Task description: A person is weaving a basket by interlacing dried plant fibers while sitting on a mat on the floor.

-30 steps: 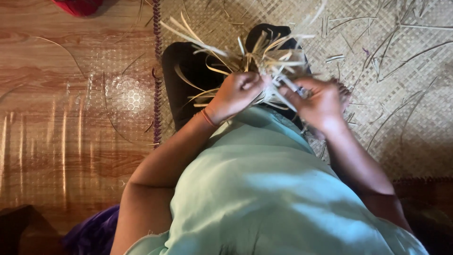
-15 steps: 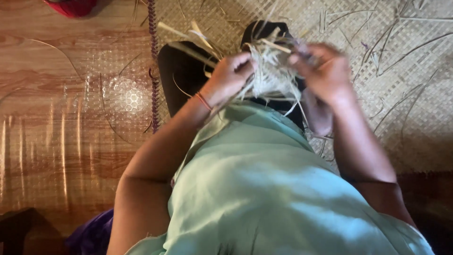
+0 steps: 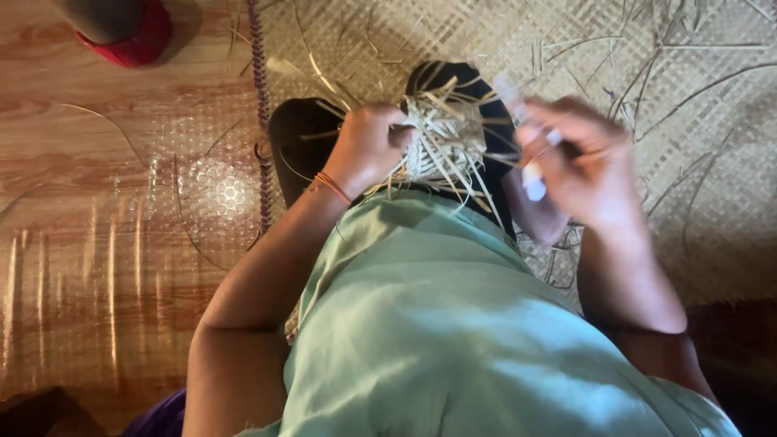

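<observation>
1. Straw-coloured strips are being plaited into a small woven bundle (image 3: 441, 146), held over the lap above the woven mat (image 3: 696, 186).
2. Keeping the bundle pinched firmly while drawing each strip snug would likely be keeping the weave tight.
3. Left hand (image 3: 368, 146) is curling its fingers closed around the bundle.
4. Right hand (image 3: 579, 162) is blurring beside it, fingers seemingly pinching a pale strip (image 3: 526, 133).

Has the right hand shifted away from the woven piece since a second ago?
Yes. The right hand has pulled out to the right, off the woven straw piece, judged against the dark trouser leg beneath.
</observation>
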